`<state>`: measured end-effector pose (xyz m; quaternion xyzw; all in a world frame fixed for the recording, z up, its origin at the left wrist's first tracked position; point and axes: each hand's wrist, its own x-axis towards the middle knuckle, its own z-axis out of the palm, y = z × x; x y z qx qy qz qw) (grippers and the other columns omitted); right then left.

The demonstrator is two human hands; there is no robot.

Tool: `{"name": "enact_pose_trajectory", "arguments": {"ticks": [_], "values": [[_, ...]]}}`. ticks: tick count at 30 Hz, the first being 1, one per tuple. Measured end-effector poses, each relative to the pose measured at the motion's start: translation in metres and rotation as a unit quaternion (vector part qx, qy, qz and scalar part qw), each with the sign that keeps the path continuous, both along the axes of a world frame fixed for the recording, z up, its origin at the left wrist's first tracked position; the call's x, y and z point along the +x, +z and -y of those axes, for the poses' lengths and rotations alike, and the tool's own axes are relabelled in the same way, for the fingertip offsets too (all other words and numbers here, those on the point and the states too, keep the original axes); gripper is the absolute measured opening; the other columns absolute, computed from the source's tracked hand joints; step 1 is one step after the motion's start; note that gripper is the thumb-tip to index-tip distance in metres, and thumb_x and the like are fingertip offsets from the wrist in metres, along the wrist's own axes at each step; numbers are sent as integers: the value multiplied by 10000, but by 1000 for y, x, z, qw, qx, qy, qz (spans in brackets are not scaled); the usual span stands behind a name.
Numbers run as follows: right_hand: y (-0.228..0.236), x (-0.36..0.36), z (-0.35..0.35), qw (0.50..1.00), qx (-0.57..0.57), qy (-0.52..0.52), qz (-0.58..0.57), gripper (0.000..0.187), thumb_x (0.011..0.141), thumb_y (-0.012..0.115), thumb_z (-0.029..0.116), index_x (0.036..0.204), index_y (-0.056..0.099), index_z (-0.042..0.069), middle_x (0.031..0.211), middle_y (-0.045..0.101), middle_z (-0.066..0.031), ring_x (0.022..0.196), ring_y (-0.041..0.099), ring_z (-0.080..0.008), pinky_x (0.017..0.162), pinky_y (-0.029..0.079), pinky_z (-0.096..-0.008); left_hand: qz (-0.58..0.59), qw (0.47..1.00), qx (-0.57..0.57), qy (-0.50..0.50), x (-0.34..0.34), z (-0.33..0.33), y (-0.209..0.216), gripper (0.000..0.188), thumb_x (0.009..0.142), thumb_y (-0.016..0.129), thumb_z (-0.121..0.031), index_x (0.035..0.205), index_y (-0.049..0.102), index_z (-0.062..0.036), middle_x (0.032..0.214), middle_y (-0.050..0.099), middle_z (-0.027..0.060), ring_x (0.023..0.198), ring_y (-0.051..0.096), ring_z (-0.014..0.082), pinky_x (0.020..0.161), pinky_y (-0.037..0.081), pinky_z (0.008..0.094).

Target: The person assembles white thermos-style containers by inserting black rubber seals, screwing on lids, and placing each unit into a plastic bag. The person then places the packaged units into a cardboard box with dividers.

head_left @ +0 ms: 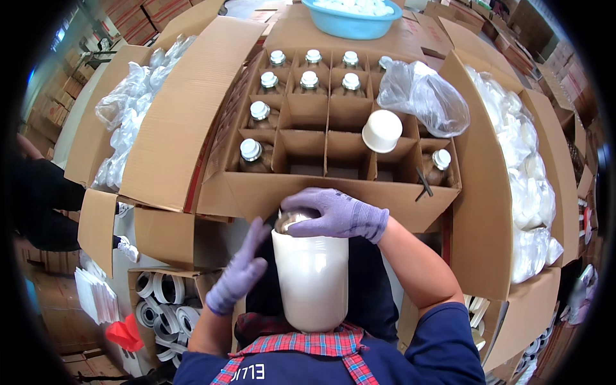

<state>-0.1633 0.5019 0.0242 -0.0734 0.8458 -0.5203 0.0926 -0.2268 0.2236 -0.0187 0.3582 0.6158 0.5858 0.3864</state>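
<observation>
A tall white glossy cylinder (312, 282) stands upright against my lap, its open mouth facing up. From that mouth pokes a shiny brownish glass-like piece (290, 221), mostly hidden inside the cylinder and under my fingers. My right hand (327, 213), in a lavender glove, curls over this piece at the rim. To the left of the cylinder, my gloved left hand (240, 273) is apart from it, fingers spread and nothing in them. Just ahead is a cardboard box (256, 192) with dividers, holding several brownish bottles (258, 157) with silvery necks and white caps.
On the dividers rest a white cup-shaped piece (382, 131) and a clear plastic bag (427, 99). Boxes of bagged items flank me at left (173, 122) and right (481, 192). A blue basin (353, 24) stands behind. White rings (168, 289) fill a lower-left box.
</observation>
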Motion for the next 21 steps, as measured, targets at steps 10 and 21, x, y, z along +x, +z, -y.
{"name": "enact_pose_trajectory", "arguments": {"ticks": [10, 21], "values": [[7, 242, -24, 884, -195, -388, 173, 670, 826, 683, 221, 1412, 499, -47, 1332, 590, -136, 1207, 576, -210, 1061, 438, -335, 40, 993, -19, -110, 82, 43, -33, 1116, 776, 885, -224, 1612, 163, -66, 1629, 267, 207, 1510, 278, 303, 1226, 224, 419], [-123, 336, 70, 788, -295, -540, 23, 643, 950, 675, 299, 1493, 429, 57, 1478, 519, -134, 1335, 524, -254, 1133, 402, -410, -217, 966, 131, -57, 64, -54, 38, 804, 771, 854, -337, 1392, 491, 23, 1275, 577, 245, 1115, 628, 375, 971, 516, 417]]}}
